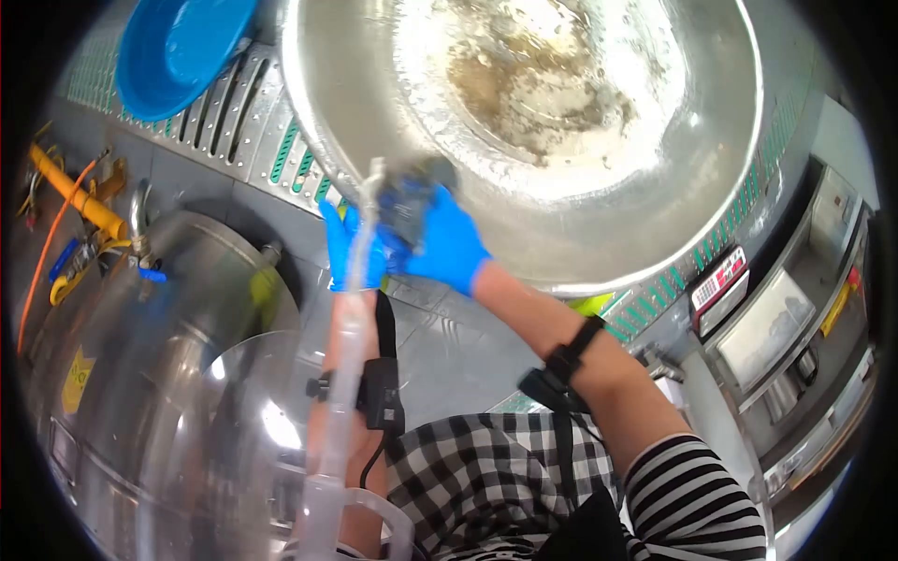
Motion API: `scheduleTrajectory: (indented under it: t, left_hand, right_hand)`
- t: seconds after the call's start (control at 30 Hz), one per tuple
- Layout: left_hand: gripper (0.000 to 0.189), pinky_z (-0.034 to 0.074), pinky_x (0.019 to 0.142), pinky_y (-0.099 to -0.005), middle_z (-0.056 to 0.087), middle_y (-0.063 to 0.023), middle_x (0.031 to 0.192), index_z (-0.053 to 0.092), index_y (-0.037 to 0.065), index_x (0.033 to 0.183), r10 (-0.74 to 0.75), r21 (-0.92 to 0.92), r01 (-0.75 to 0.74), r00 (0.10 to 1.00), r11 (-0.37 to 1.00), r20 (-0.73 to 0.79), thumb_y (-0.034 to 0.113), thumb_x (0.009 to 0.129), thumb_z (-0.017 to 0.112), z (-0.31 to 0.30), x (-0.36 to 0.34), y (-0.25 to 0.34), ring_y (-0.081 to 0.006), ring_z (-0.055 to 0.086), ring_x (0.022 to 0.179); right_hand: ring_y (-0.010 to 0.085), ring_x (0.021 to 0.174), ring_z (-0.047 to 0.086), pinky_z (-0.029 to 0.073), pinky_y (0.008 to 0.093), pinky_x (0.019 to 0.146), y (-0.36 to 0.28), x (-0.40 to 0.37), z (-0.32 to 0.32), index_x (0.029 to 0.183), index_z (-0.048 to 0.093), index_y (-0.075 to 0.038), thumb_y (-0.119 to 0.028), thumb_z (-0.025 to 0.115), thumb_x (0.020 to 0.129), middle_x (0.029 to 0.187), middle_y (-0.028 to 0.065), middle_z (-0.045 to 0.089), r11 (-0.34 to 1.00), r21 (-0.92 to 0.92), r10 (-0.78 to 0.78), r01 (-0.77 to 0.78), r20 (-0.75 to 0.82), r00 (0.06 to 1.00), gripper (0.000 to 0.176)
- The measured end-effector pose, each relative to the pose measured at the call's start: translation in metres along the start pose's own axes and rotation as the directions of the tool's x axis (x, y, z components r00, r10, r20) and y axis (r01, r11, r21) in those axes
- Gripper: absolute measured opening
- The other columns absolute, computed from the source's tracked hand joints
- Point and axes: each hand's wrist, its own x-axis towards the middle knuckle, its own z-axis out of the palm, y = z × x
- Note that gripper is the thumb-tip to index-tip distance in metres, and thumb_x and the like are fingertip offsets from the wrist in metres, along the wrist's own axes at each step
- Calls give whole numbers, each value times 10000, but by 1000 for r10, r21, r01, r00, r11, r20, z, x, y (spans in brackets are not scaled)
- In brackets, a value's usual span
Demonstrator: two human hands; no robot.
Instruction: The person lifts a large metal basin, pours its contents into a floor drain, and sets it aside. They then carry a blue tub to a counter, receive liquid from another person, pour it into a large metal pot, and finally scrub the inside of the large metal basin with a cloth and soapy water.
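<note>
Head view: hose (348, 374) is gripped in gloved left hand (348, 251), its end raised beside the wok (655, 215) rim. Dark scrubber (412, 198) is clenched in right hand (447, 245) and pressed against that rim. Blue basin (178, 51) is seen upper left.

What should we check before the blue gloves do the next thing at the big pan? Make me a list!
1. Gloves on: ok, left hand and right hand both wear blue ones.
2. Grip on clear hose: ok, left hand holds it near its tip.
3. What the dark object in the right hand is: cannot tell, blurred.
4. Inside of steel pan clean: not ok, brown residue there.
5. Water running: cannot tell.
</note>
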Motion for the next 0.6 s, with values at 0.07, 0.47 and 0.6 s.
scheduleTrajectory:
  t: [0.07,0.47,0.6]
  left_hand:
    - [559,413,819,-349,500,-128,1092,389,23,1171,-260,-121,253,964,960,-54,464,828,369,-7,11,1,-234,513,935]
    - [423,461,585,-273,560,-80,830,493,-31,1009,164,702,138,924,699,-346,335,799,524,-20,51,35,-150,550,691]
    - [431,466,639,-280,553,-104,922,465,-25,1080,143,730,157,933,665,-330,314,815,503,-40,73,55,-163,552,763]
  right_hand:
    - [292,969,417,361,373,797,-15,16,3,1028,422,48,-419,701,468,1029,181,427,957,-284,-90,62,-87,992,781]
    - [265,832,468,384,369,671,175,-138,-63,932,495,-73,-167,503,688,900,97,465,711,-703,35,-19,9,999,262]
    - [261,991,420,355,396,745,254,-173,-151,959,526,-88,-173,473,701,1080,78,444,271,-960,-122,72,40,992,277]
